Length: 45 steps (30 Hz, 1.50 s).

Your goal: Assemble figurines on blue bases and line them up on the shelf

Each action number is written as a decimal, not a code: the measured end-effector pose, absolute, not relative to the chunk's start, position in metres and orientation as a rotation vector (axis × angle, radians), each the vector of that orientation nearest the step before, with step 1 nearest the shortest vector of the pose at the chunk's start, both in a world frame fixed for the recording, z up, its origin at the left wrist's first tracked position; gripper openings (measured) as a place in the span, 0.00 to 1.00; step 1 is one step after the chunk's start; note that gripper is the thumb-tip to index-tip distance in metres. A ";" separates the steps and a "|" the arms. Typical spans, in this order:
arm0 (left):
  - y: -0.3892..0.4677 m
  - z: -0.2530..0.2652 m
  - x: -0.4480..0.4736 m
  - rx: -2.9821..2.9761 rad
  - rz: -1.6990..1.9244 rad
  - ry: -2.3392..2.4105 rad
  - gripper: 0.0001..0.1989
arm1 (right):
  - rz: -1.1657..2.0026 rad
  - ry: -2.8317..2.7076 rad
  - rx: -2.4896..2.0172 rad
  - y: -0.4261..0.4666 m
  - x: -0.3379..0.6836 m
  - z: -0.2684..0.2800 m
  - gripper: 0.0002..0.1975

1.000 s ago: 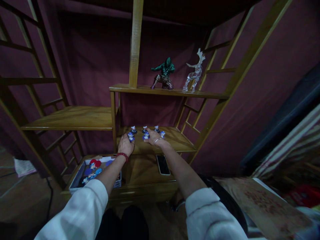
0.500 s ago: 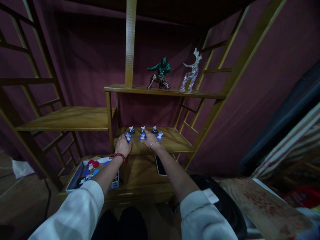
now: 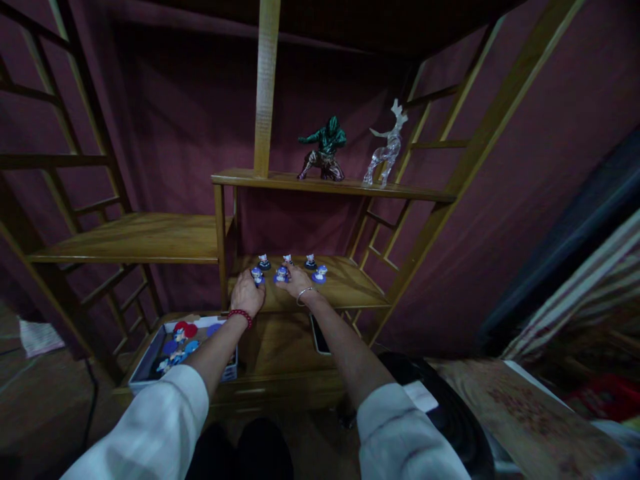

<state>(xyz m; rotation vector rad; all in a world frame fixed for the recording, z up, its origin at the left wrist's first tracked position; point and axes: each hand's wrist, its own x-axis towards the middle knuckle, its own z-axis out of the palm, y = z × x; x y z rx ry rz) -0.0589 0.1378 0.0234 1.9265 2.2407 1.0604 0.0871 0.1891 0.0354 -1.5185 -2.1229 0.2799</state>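
On the low middle shelf (image 3: 345,288) small figurines stand in two rows. My left hand (image 3: 247,295) has its fingers closed around the purple-based figurine (image 3: 257,275) at the front left. With thumb and fingers, my right hand (image 3: 296,283) grips the middle purple-based figurine (image 3: 281,274). To its right another purple-based figurine (image 3: 320,274) stands untouched. Behind them is a row of dark-based figurines, one at the left (image 3: 263,261), one at the right (image 3: 310,261), and a middle one (image 3: 287,259) partly hidden by my right hand.
A white-rimmed box (image 3: 145,380) with several colourful figurines stands lower left. A dark phone-like slab (image 3: 320,337) lies below the shelf, partly behind my right forearm. Above, the upper shelf (image 3: 280,180) bears a green crouching statue (image 3: 327,148) and a clear deer figure (image 3: 387,150).
My right hand has shifted the middle purple-based figurine slightly left, toward the one in my left hand. My left hand stays at its figurine. The view has moved a little.
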 end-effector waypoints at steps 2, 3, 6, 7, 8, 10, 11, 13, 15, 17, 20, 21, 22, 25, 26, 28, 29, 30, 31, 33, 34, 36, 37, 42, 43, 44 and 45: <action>0.138 0.024 -0.059 1.915 1.058 2.243 0.22 | 0.307 -2.114 -1.484 0.191 0.088 0.032 0.32; 0.138 0.024 -0.059 1.911 1.061 2.242 0.22 | 0.328 -2.112 -1.465 0.192 0.089 0.031 0.32; 0.138 0.024 -0.059 1.914 1.078 2.227 0.22 | 0.438 -2.113 -1.423 0.196 0.093 0.031 0.36; 0.138 0.024 -0.059 1.918 1.082 2.223 0.22 | 0.486 -2.117 -1.413 0.197 0.096 0.033 0.38; 0.137 0.024 -0.058 1.921 1.087 2.223 0.22 | 0.536 -2.125 -1.405 0.199 0.099 0.037 0.39; 0.136 0.025 -0.058 1.923 1.091 2.227 0.21 | 0.617 -2.154 -1.389 0.202 0.104 0.049 0.40; 0.136 0.026 -0.057 1.919 1.088 2.232 0.21 | 0.639 -2.172 -1.380 0.204 0.107 0.056 0.39; 0.134 0.027 -0.057 1.910 1.081 2.237 0.20 | 0.636 -2.171 -1.365 0.209 0.110 0.073 0.36; 0.133 0.028 -0.056 1.903 1.083 2.236 0.19 | 0.552 -2.132 -1.409 0.217 0.108 0.088 0.29; 0.133 0.027 -0.056 1.904 1.092 2.232 0.19 | 0.478 -2.128 -1.443 0.226 0.101 0.097 0.23; 0.133 0.027 -0.056 1.914 1.098 2.223 0.18 | 0.403 -2.254 -1.471 0.242 0.083 0.101 0.22; 0.133 0.027 -0.056 1.920 1.099 2.220 0.18 | 0.356 -2.310 -1.446 0.247 0.076 0.101 0.22; 0.133 0.027 -0.056 1.924 1.097 2.218 0.18 | 0.311 -2.379 -1.415 0.250 0.069 0.101 0.22; 0.132 0.029 -0.055 1.931 1.071 2.222 0.18 | 0.190 -2.570 -1.402 0.258 0.046 0.102 0.25; 0.132 0.030 -0.055 1.930 1.055 2.227 0.18 | 0.164 -2.621 -1.409 0.259 0.039 0.103 0.26; 0.132 0.031 -0.055 1.924 1.027 2.239 0.18 | 0.146 -2.699 -1.425 0.259 0.027 0.104 0.28; 0.132 0.031 -0.055 1.915 1.018 2.246 0.18 | 0.147 -2.733 -1.435 0.259 0.022 0.104 0.28; 0.133 0.031 -0.055 1.906 1.014 2.252 0.17 | 0.148 -2.760 -1.456 0.259 0.019 0.104 0.28; 0.133 0.031 -0.055 1.898 1.016 2.257 0.17 | 0.148 -2.785 -1.483 0.258 0.016 0.103 0.28; 0.134 0.030 -0.055 1.900 1.029 2.254 0.16 | 0.129 -2.831 -1.525 0.258 0.014 0.101 0.27; 0.134 0.030 -0.055 1.904 1.036 2.250 0.16 | 0.115 -2.844 -1.536 0.258 0.014 0.100 0.27; 0.134 0.029 -0.056 1.912 1.040 2.243 0.15 | 0.082 -2.874 -1.557 0.260 0.014 0.097 0.24; 0.135 0.029 -0.056 1.909 1.037 2.241 0.15 | 0.066 -2.884 -1.563 0.261 0.015 0.096 0.23; 0.135 0.029 -0.055 1.890 1.020 2.249 0.17 | 0.058 -2.889 -1.590 0.263 0.014 0.093 0.22; 0.135 0.029 -0.055 1.893 1.017 2.251 0.17 | 0.059 -2.889 -1.597 0.263 0.014 0.093 0.21; 0.135 0.028 -0.055 1.897 1.016 2.253 0.18 | 0.056 -2.889 -1.600 0.262 0.014 0.093 0.21; 0.136 0.027 -0.055 1.903 1.016 2.253 0.18 | 0.052 -2.885 -1.599 0.261 0.014 0.094 0.21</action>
